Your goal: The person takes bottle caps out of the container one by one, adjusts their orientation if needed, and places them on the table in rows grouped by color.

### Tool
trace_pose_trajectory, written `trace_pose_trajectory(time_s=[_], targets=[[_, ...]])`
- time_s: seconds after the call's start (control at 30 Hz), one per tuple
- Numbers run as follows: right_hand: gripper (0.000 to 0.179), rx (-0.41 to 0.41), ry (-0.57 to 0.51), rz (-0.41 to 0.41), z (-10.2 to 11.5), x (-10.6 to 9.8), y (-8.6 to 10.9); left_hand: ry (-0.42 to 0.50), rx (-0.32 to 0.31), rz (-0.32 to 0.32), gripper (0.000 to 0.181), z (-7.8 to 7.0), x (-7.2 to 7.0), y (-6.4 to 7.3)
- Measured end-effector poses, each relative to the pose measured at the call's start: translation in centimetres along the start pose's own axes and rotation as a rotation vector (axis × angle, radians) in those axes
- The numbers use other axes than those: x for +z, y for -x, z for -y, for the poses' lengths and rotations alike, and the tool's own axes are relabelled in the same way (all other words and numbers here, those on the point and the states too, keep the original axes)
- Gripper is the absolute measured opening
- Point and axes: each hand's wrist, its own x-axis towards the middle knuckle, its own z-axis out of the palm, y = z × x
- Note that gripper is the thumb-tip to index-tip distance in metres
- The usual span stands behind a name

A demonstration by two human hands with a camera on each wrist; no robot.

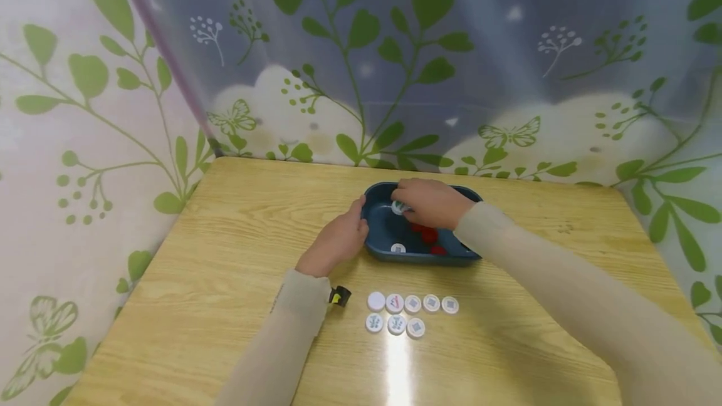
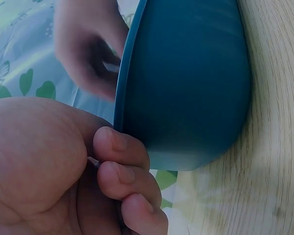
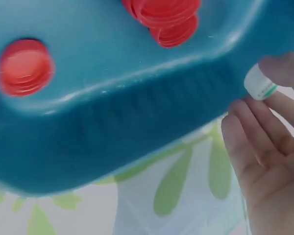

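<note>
A blue plastic basin (image 1: 429, 260) stands on the wooden table with red bottle caps (image 1: 430, 235) and a white bottle cap (image 1: 398, 248) inside. My left hand (image 1: 338, 240) holds the basin's left end at the rim; the left wrist view shows its fingers (image 2: 125, 181) curled by the wall. Over the basin's far left part, my right hand (image 1: 431, 202) pinches a white cap (image 3: 258, 83) with green print between thumb and fingers. Nearer to me, several white caps (image 1: 413, 304) lie on the table in two rows, some with printed tops.
The light wooden table (image 1: 254, 218) ends at a leaf-patterned fabric wall (image 1: 361, 80) just behind the basin. A similar curtain (image 1: 96, 99) hangs on the left. A black strap piece (image 1: 340, 296) sticks out by my left cuff.
</note>
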Motion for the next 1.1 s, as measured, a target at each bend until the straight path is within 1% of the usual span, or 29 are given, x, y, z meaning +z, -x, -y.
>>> trace_pose_trajectory(time_s=[0.07, 0.13, 0.17, 0.23, 0.3, 0.4, 0.53, 0.6, 0.67, 0.77, 0.83, 0.9, 0.97, 1.1], targets=[[0.036, 0.022, -0.051, -0.040, 0.7, -0.8, 2.2, -0.001, -0.006, 0.004, 0.059, 0.1, 0.0, 0.0], [0.038, 0.038, -0.097, -0.089, 1.3, -0.9, 4.6, 0.002, -0.012, 0.008, 0.059, 0.3, 0.0, 0.1], [0.038, 0.036, -0.104, -0.115, 1.7, -0.7, 5.8, 0.003, -0.012, 0.007, 0.059, 0.4, 0.0, 0.1], [0.035, 0.021, -0.117, -0.158, 2.7, -0.2, 8.4, 0.009, -0.008, 0.002, 0.059, 0.6, 0.0, 0.2], [0.031, -0.024, -0.104, -0.194, 3.5, 0.8, 10.8, 0.012, -0.006, -0.001, 0.059, 0.7, -0.1, 0.2], [0.029, -0.090, -0.063, -0.193, 4.6, 2.4, 13.7, 0.021, -0.005, -0.012, 0.059, 0.9, -0.2, 0.3], [0.028, -0.121, -0.048, -0.137, 5.6, 4.5, 16.3, 0.035, -0.024, -0.006, 0.060, 1.0, -0.2, 0.4], [0.028, -0.143, -0.054, -0.120, 6.1, 5.5, 17.1, 0.035, -0.025, -0.003, 0.060, 1.1, -0.1, 0.4], [0.026, -0.183, -0.079, -0.119, 6.9, 6.3, 17.6, 0.035, -0.023, -0.006, 0.060, 1.1, -0.1, 0.4], [0.017, -0.228, -0.103, -0.143, 8.0, 7.3, 17.7, 0.043, -0.017, -0.004, 0.060, 0.8, -0.1, 0.3], [0.013, -0.225, -0.108, -0.158, 8.4, 7.5, 17.5, 0.049, -0.011, -0.001, 0.060, 0.6, -0.1, 0.2], [0.013, -0.206, -0.097, -0.177, 8.7, 7.6, 17.3, 0.054, -0.002, 0.006, 0.061, 0.3, -0.1, 0.0], [0.014, -0.205, -0.078, -0.194, 8.9, 7.7, 17.1, 0.052, 0.008, 0.007, 0.060, 0.1, 0.0, -0.1], [0.015, -0.276, -0.024, -0.206, 10.1, 8.0, 16.8, 0.037, 0.009, 0.007, 0.060, -0.2, 0.0, -0.1]])
